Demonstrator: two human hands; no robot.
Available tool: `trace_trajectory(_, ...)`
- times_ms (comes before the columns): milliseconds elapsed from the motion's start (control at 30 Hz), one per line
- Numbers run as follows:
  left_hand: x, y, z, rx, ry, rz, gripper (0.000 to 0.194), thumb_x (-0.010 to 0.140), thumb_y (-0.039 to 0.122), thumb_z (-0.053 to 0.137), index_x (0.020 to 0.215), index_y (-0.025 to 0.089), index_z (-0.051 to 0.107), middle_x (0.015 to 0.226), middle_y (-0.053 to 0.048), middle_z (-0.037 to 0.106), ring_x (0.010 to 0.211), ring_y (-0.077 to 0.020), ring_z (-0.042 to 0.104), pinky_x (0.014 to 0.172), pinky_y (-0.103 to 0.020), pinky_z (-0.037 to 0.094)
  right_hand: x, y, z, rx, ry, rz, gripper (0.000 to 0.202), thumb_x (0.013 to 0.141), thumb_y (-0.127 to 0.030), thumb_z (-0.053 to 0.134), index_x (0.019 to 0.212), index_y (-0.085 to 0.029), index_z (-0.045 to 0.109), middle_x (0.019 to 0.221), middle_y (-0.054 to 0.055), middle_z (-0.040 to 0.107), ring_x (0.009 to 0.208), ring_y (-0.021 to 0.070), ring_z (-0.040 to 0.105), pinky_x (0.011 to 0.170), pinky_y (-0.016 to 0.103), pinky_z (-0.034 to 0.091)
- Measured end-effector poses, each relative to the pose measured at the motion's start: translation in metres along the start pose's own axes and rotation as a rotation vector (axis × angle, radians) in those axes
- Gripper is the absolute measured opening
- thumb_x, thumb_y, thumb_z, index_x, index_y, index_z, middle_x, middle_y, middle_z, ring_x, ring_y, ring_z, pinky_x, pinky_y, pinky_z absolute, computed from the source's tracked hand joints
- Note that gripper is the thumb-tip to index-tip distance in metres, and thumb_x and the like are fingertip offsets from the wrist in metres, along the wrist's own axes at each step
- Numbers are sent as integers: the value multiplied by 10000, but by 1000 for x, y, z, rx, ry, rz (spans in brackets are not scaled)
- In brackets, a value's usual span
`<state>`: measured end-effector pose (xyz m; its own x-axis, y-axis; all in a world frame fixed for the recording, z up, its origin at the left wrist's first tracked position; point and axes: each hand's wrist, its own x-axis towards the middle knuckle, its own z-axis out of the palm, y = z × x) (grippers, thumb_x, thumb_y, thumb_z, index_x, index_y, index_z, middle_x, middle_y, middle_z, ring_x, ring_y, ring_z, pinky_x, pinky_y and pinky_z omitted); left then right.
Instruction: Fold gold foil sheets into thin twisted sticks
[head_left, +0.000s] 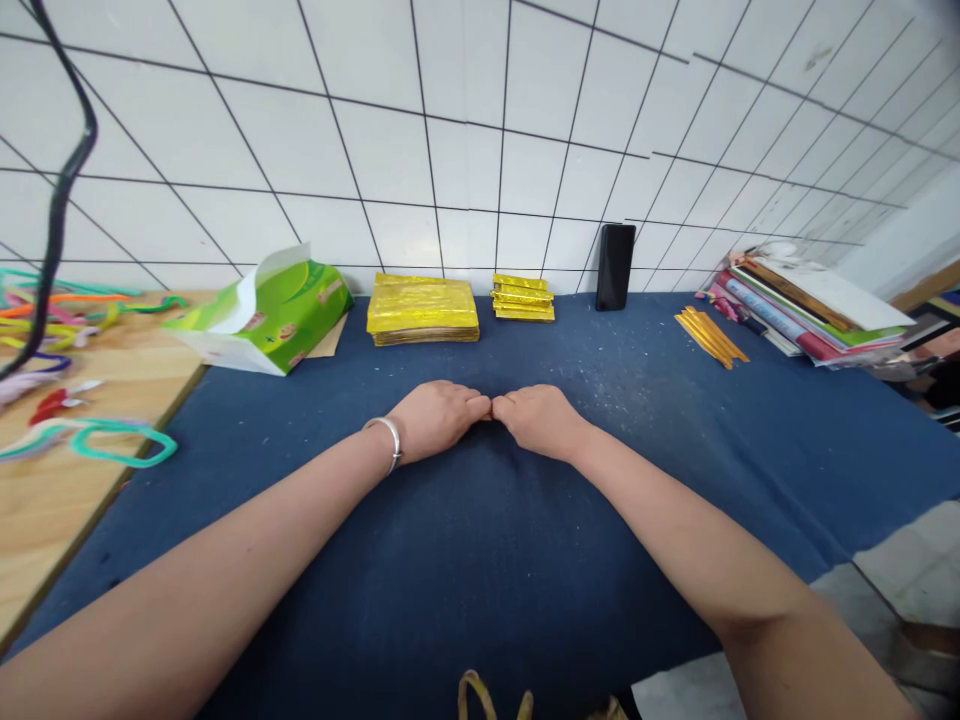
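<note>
My left hand (442,415), with a silver bangle (391,443) on the wrist, is closed low over the dark blue cloth (480,560). Fingertip to fingertip with it, my right hand (541,417) is closed too. Whatever the fingers pinch, if anything, is hidden by them. Just beyond my left hand lies a thick stack of gold foil paper sheets (422,308). Behind my right hand is a smaller pile of folded gold paper strips (523,298). Several orange-gold folded paper pieces (711,336) rest farther right.
A black phone (616,267) leans on the white tiled wall (465,120). An opened green package (289,310) stands back left. On the wooden board (45,530) at left are colourful fuzzy strands (124,443). Books and papers (814,305) are piled at right. A black cable (64,180) hangs upper left.
</note>
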<state>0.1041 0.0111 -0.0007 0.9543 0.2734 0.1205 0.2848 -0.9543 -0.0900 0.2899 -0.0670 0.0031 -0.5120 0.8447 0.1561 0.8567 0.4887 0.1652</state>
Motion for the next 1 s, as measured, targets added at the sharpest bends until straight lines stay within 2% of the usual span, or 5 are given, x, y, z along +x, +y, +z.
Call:
trace_trajectory(467, -11, -19, -3, -60, 79, -153, 342, 856, 130, 365, 1165, 189, 498, 993, -56, 652, 870, -163, 623, 736, -258, 461, -5, 22, -12, 7, -11, 152, 256, 952, -280, 328, 1079, -192, 533, 919, 49, 649, 836, 156, 597, 661, 266, 377)
trace_trajectory(600, -11, -22, -4, -70, 116, -152, 334, 861, 147, 377, 1162, 202, 510, 941, -41, 678, 839, -150, 640, 707, -240, 462, -7, 27, -12, 64, -4, 168, 320, 922, -175, 369, 1228, -207, 459, 1027, 49, 650, 907, 146, 605, 717, 254, 410)
trace_trajectory(700, -11, -24, -5, -21, 144, -164, 271, 901, 233, 375, 1109, 207, 547, 876, -37, 690, 775, -152, 647, 669, -239, 451, -7, 30, -13, 85, -20, 157, 409, 890, -113, 392, 1283, -223, 414, 1091, 46, 641, 940, 140, 607, 723, 244, 414)
trace_trajectory(867, -12, -25, -7, 58, 184, -193, 313, 935, 385, 336, 950, 209, 595, 712, -18, 669, 636, -148, 618, 593, -243, 407, -8, 35, -16, 50, -12, 183, 233, 935, -228, 373, 1102, -227, 536, 945, 14, 686, 829, 134, 635, 617, 237, 364)
trace_trajectory(1000, -13, -26, -9, 99, 213, -175, 348, 932, 410, 343, 795, 189, 575, 624, -16, 625, 572, -135, 576, 559, -240, 372, -7, 38, -16, -16, -17, 205, 288, 959, -338, 328, 914, -190, 571, 793, 21, 687, 700, 130, 625, 545, 242, 288)
